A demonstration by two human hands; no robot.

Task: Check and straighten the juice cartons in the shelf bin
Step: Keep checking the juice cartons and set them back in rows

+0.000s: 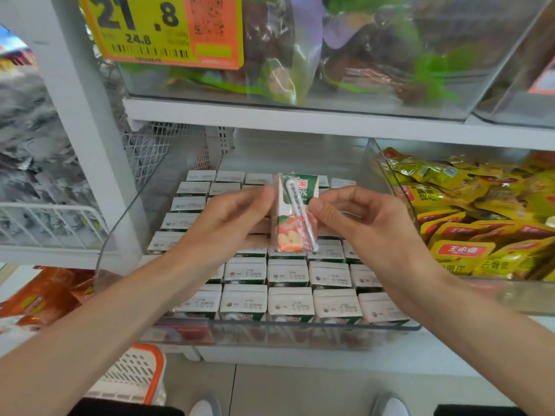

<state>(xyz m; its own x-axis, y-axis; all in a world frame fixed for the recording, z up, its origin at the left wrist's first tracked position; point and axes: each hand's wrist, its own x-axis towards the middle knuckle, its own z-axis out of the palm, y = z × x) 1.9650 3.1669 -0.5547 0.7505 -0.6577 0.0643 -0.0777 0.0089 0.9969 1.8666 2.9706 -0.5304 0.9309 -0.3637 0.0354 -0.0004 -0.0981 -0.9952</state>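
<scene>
Here the juice carton (292,214) stands upright, pinched between both hands' fingers (319,210).

Held carton (289,232): printed paperboard, slight sheen. Straw (300,214): clear film wrap. Binned cartons (288,276): matt paperboard tops. Bin (270,328): clear glossy plastic. Pouches (459,250): glossy yellow film. Shelf (300,127): white, smooth.

Left hand (229,219) and right hand (371,226), arms outstretched, both pinch the carton (289,231).

Green-topped, white, orange-fruited carton (292,211); yellow-and-red snack packets (468,217); yellow-orange price tag (159,28).
</scene>
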